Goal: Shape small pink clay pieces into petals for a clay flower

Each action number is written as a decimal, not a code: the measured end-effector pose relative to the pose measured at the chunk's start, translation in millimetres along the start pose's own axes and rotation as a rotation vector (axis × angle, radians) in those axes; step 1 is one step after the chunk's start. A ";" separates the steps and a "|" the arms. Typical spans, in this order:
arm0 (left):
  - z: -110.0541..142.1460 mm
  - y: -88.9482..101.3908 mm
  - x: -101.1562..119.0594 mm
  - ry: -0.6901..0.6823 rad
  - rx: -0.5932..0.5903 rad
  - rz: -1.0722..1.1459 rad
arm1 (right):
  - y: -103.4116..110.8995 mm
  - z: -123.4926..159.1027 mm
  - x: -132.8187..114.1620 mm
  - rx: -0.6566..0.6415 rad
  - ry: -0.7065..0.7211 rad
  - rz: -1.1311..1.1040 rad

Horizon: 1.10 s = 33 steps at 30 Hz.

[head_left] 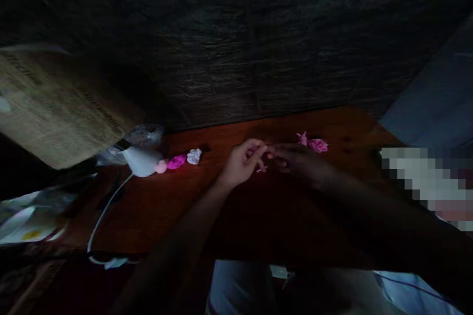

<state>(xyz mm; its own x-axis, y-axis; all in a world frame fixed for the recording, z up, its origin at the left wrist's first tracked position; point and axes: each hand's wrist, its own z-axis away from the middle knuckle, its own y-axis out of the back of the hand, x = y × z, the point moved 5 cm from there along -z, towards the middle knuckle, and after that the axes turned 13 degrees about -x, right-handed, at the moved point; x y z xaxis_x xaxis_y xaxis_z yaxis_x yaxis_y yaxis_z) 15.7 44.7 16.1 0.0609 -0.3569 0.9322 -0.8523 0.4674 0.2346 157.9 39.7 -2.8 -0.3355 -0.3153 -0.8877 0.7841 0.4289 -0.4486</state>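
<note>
Over the middle of the wooden table, my left hand [244, 160] and my right hand [297, 160] meet at the fingertips. Both are closed in a pinch, and whatever they hold between them is too dark and small to make out. A small pink piece [261, 169] shows just under the fingers; I cannot tell whether it hangs from them or lies on the table. Beyond my right hand lie a pink crumpled flower [318, 145] and a smaller pink piece with points [302, 138]. Left of my left hand sit a white crumpled flower [194, 156], a magenta one [177, 161] and a pale pink one [160, 166].
A white cone-shaped device [142, 161] with a white cord [101, 216] stands at the left, beside clear plastic wrapping [146, 134]. A cardboard box [62, 108] looms behind it. The dark wall [236, 49] borders the table's [221, 133] back edge.
</note>
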 end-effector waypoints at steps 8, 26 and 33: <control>-0.6 3.4 -9.3 0.086 0.032 0.040 | 3.8 0.9 0.2 -0.038 0.002 0.033; -0.7 1.5 -11.5 0.096 0.016 0.112 | 6.4 -0.3 -3.4 0.020 0.029 0.080; -0.7 2.8 -10.3 0.074 0.025 0.072 | 4.7 0.2 -4.3 0.018 0.035 0.104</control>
<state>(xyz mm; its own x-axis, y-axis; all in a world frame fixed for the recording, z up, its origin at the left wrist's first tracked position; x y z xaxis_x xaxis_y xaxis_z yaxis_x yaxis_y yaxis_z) 13.1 50.3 7.3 0.0360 -0.2618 0.9645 -0.8683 0.4696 0.1598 163.2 42.9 -1.1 -0.2702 -0.2398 -0.9325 0.8246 0.4424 -0.3527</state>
